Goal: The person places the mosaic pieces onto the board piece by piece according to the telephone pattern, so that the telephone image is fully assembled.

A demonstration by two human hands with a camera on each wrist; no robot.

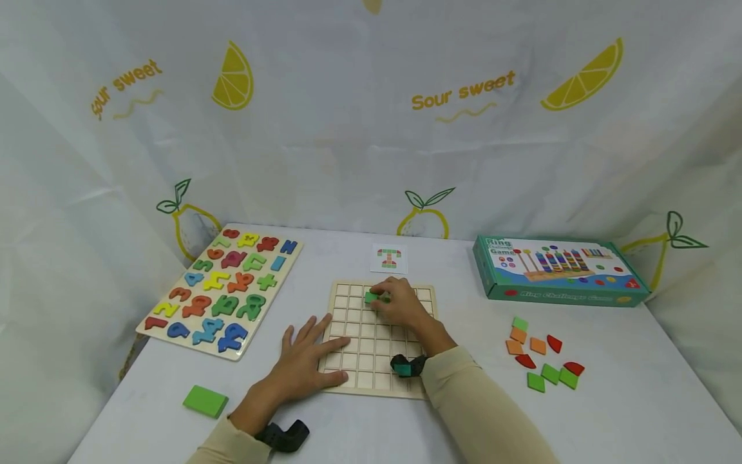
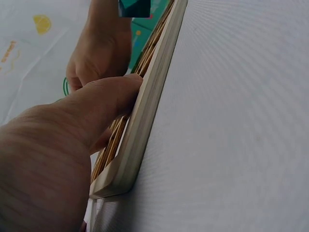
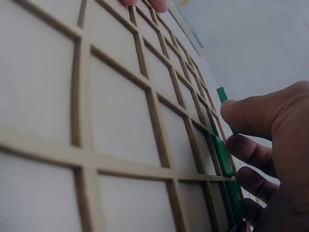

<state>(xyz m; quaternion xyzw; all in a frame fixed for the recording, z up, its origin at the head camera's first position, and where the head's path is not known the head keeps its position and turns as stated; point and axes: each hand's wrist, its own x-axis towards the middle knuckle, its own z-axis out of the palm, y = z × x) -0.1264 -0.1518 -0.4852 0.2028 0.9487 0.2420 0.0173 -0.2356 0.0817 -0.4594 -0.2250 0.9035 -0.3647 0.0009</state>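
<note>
A wooden grid board (image 1: 365,332) lies on the white table in front of the person. The left hand (image 1: 301,361) rests on its left edge with fingers spread, the thumb on the near left corner area. Over the far part of the grid, the right hand (image 1: 400,304) pinches a small green tile (image 3: 222,95) between thumb and fingers. Green tiles (image 3: 222,154) sit in grid cells below those fingers in the right wrist view; the hand partly covers them in the head view. Behind the board lies a card (image 1: 389,259) with a red and green T-shaped pattern.
Loose green, orange and red tiles (image 1: 538,346) are scattered to the right. A Ring Challenge Game box (image 1: 556,296) stands behind them. On the left are a number puzzle board (image 1: 228,291) and a green block (image 1: 205,401). A printed white curtain (image 1: 324,161) hangs behind the table.
</note>
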